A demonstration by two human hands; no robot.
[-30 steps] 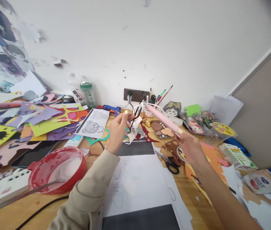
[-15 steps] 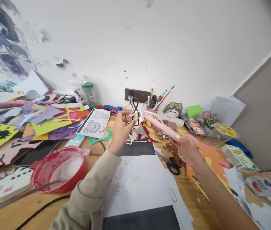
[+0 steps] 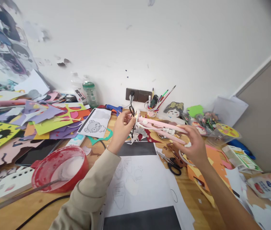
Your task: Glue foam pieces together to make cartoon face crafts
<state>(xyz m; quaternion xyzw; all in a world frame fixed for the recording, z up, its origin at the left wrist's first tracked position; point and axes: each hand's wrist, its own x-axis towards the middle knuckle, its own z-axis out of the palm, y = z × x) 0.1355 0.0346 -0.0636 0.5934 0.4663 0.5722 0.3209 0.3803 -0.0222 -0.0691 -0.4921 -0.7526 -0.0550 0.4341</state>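
Note:
Raised over the back of the desk is a pink device with two long arms and a white cord running along it. My right hand grips its right end between thumb and fingers. At its left end, beside a white part, my left hand is closed with thumb and fingertips on a looped black cord; its exact grip is partly hidden. The black cord leads up to a wall socket. Below the hands lie printed paper sheets and black-handled scissors.
A red pot with a long-handled utensil stands at left, near piled coloured paper. Two bottles, a blue glue gun and a pen holder line the wall. Orange paper and a box lie right.
My right hand has turned the pink device, so both its arms now show instead of one. My left hand stays nearly in place by the black cord.

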